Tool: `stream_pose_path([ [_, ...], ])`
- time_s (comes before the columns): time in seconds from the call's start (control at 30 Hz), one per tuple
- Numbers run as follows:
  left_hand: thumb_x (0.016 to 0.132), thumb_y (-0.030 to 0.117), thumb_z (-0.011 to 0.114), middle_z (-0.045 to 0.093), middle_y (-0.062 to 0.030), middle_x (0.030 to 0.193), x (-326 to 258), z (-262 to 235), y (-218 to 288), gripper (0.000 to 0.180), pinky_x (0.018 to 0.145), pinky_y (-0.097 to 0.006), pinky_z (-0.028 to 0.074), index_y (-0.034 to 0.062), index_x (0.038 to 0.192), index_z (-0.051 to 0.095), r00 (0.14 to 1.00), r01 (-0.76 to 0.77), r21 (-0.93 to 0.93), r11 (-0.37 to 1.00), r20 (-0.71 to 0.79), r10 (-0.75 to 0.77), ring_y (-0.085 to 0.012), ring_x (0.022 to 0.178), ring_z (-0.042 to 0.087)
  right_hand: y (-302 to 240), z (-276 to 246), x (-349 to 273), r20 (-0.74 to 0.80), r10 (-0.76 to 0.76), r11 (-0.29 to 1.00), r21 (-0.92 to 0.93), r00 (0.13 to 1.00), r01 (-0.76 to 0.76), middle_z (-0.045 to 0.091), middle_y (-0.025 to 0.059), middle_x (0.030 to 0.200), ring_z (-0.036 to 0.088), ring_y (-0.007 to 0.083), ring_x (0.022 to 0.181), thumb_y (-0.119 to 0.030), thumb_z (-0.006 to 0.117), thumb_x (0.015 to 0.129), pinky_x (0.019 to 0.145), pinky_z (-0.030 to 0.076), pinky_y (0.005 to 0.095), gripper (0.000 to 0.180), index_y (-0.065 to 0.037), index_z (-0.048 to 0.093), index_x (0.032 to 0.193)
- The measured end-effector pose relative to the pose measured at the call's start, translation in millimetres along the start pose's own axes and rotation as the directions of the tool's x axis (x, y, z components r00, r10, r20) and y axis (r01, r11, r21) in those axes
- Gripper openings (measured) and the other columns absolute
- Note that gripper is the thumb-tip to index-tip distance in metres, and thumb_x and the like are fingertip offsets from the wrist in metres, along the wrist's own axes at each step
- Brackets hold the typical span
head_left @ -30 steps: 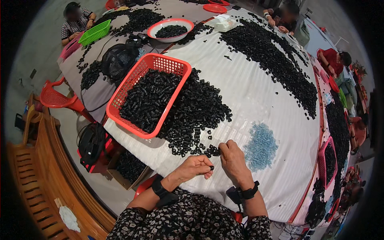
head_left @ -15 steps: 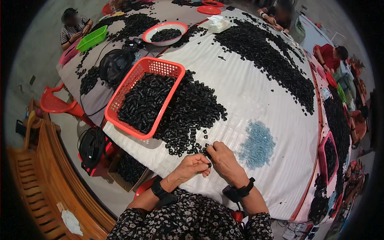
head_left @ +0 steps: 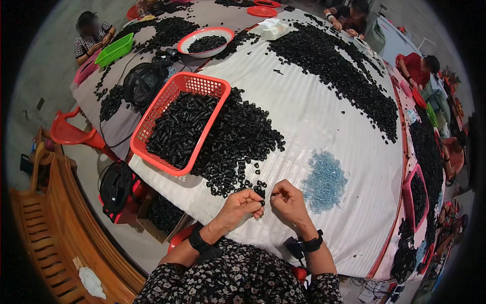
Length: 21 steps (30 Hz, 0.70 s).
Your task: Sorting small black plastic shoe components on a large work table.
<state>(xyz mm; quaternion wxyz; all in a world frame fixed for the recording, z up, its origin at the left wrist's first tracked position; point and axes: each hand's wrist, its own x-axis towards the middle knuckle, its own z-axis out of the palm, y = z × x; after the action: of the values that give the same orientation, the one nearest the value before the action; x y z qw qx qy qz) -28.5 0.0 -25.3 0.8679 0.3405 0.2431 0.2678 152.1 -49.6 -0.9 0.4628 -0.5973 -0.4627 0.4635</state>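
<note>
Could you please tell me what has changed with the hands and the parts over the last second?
The right hand drew in from the black pile to meet the left hand; both now pinch a small black part between them. The red basket and blue pile stayed as they were.

The desk point(head_left: 324, 126) was covered in a white ribbed cloth. A red plastic basket point(head_left: 152, 114) sat on it full of small black parts, with a big loose heap of the same black parts point(head_left: 243, 137) spilled right beside it. A long band of more black parts point(head_left: 339, 71) ran across the far side. Near the front was a small patch of pale blue bits point(head_left: 325, 181). Further back sat a white bowl with a red rim point(head_left: 205, 43).
</note>
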Motion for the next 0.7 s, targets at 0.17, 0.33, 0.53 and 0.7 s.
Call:
stream_pose_path([
  [0.17, 0.087, 0.002, 0.055, 0.062, -0.0089, 0.082, 0, 6, 4, 0.010, 0.065, -0.027, 0.051, -0.0023, 0.096, 0.055, 1.000, -0.026, 0.101, 0.995, -0.003, 0.026, -0.0126, 0.069, 0.059, -14, 4, -10, 0.076, 0.086, 0.970, 0.221, 0.993, -0.101, 0.053, -0.0008, 0.074, 0.049, 0.0041, 0.064, -0.003, 0.055, 0.083, 0.055, 0.042, 0.0188, 0.007, -0.001, 0.053, 0.089],
  [0.33, 0.088, 0.003, 0.055, 0.062, -0.0081, 0.082, 1, 5, 5, 0.010, 0.065, -0.026, 0.050, -0.0023, 0.096, 0.055, 0.998, -0.061, 0.134, 0.989, -0.004, 0.063, -0.0116, 0.069, 0.059, -10, 8, -14, 0.088, 0.099, 0.964, 0.237, 0.991, -0.118, 0.055, 0.0011, 0.076, 0.055, 0.0060, 0.068, -0.006, 0.054, 0.087, 0.059, 0.048, 0.0197, 0.015, 0.000, 0.053, 0.100],
  [0.53, 0.088, 0.004, 0.055, 0.062, -0.0074, 0.081, 3, 5, 4, 0.010, 0.064, -0.025, 0.049, -0.0029, 0.095, 0.056, 0.997, -0.074, 0.185, 0.980, -0.013, 0.078, -0.0110, 0.069, 0.058, -1, 5, -16, 0.110, 0.077, 0.981, 0.170, 0.991, -0.095, 0.057, 0.0023, 0.078, 0.054, 0.0060, 0.065, -0.005, 0.052, 0.089, 0.057, 0.046, 0.0197, 0.015, 0.001, 0.054, 0.102],
  [0.7, 0.088, 0.005, 0.056, 0.061, -0.0071, 0.080, 4, 7, 4, 0.010, 0.064, -0.024, 0.049, -0.0031, 0.095, 0.057, 0.997, -0.072, 0.210, 0.975, -0.007, 0.075, -0.0106, 0.069, 0.057, -4, 5, -18, 0.087, 0.096, 0.967, 0.229, 0.992, -0.114, 0.057, 0.0014, 0.077, 0.052, 0.0053, 0.062, -0.006, 0.053, 0.088, 0.055, 0.044, 0.0192, 0.015, 0.001, 0.054, 0.101],
])
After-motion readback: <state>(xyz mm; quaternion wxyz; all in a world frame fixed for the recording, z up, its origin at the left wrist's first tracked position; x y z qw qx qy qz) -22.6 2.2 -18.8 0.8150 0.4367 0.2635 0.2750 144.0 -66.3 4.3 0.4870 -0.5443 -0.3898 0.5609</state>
